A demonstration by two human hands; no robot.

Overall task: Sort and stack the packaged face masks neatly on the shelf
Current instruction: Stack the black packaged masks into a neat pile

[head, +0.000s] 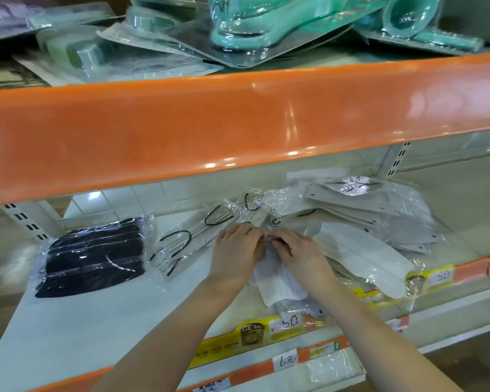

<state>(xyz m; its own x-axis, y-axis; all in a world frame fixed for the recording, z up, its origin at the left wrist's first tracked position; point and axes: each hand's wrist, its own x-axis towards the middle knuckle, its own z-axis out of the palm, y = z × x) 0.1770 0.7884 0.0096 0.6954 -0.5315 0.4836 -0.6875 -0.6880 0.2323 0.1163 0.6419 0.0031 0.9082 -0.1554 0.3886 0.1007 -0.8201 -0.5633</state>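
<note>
Grip: L hand (235, 250) and R hand (297, 253) both on one white pack (277, 281); fingers curled, tips meeting at its top edge, pinching the film. Both closed on it, no slack seen.
Landmark: white pack, front-centre of the shelf (82, 329).
White pack pos.: lying on shelf, lower end toward the front lip, just behind the price tags (287, 321).
Left of pack: clear pack w/ black ear loops (192, 236), touching L hand, lying askew.
Far left of pack: black pack (94, 256), flat, set apart from the rest, looks placed.
Right of pack: large white pack (362, 261), partly under R wrist area, overhanging the front lip.
Behind-right of pack: grey heap (379, 210), several packs fanned and overlapping, not squared.
Above pack: orange rail (238, 123) of upper shelf; teal blister goods (252, 26) on top, not part of job.
Progress (est.): early. Only black pack appears sorted.
Remaining (est.): white, looped and grey packs need separating by type and squaring into stacks.
Unknown: pack count in grey heap, cannot tell.
</note>
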